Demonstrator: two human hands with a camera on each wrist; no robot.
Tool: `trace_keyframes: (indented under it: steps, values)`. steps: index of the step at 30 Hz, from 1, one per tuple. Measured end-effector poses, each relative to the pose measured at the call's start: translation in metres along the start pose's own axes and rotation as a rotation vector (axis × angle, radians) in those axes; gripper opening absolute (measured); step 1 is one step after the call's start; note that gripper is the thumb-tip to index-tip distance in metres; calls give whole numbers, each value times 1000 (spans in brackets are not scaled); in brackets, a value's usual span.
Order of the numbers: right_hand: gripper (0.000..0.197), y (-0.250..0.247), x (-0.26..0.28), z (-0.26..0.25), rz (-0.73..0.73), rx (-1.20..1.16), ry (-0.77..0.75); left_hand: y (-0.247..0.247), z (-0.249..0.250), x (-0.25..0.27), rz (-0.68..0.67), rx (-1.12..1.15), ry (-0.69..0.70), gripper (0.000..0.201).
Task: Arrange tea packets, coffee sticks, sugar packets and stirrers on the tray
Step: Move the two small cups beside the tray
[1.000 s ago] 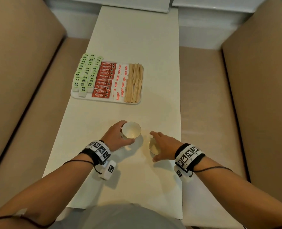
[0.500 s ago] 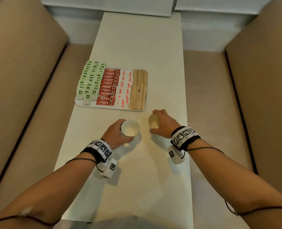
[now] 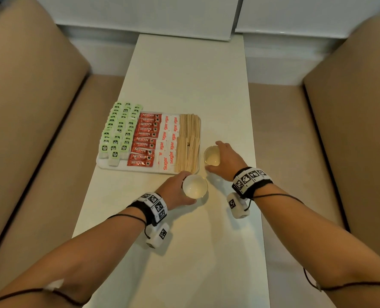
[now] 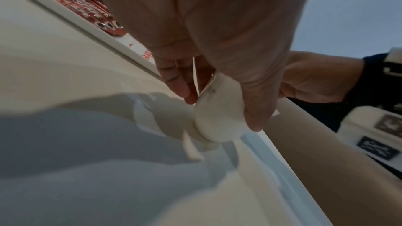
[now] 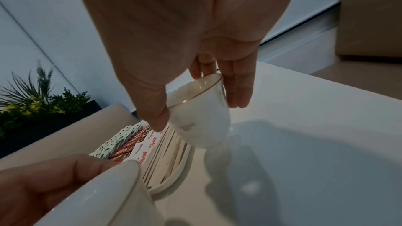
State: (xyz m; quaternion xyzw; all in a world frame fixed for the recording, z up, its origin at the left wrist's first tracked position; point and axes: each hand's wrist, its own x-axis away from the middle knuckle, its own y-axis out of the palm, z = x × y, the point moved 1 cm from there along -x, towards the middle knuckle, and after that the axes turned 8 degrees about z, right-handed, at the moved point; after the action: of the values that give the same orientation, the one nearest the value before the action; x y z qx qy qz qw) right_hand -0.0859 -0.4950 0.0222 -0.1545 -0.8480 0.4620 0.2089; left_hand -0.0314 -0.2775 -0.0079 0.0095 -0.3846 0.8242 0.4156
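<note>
Two tan upholstered benches (image 3: 35,90) face each other along the sides of the room, their seats running toward a pale wall (image 3: 140,12) at the far end. In the right wrist view a dark planter with green and yellow foliage (image 5: 32,102) stands behind the left bench. Between the benches lies a long, narrow white worktop (image 3: 184,81), glossy enough to carry soft shadows of the arms.

On the left half of the worktop, about midway along it, sits a white rectangular tray (image 3: 126,166) with rounded corners. It is filled in four bands side by side: green tea packets (image 3: 117,130) in overlapping rows at the left, some hanging over the tray's left rim; red coffee sticks (image 3: 145,138) stacked like shingles next to them; white sugar packets (image 3: 170,141) with red lettering after that; and pale wooden stirrers (image 3: 189,143) lying lengthwise at the right edge.

The left hand (image 3: 173,192) is just in front of the tray's near right corner, its grip closed round a small white cup (image 3: 195,186) with a thin gold rim, thumb on one side and fingers on the other; the left wrist view shows the cup's base lifted off the worktop. The right hand (image 3: 228,160) is just right of the tray, its grip closed on a second white cup (image 3: 211,155), thumb and fingers on opposite walls, the cup tilted and clear of the surface beside the stirrers. Both wrists wear black bands with square black-and-white markers (image 3: 250,176).
</note>
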Motion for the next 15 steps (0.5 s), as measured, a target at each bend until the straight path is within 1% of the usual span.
trace_keyframes:
  steps: [5,7,9,11,12,15]
  values:
    - [95,-1,-27,7,-20,-2,-18,0,1,-21,-59,-21,69,81]
    - [94,0,-37,10,-19,-4,-25,-3,-1,-28,-112,-60,86,93]
    - [94,2,-48,13,-17,-17,-29,-10,-1,-33,-214,-117,113,103]
    - [94,1,-59,14,-17,-21,-39,-23,-1,-39,-278,-186,132,100]
    - [94,0,-65,14,-16,-22,-41,-32,-1,-44,-276,-213,139,96]
    - [94,-2,-82,12,-8,-32,-40,-56,-2,-70,-200,-249,131,78]
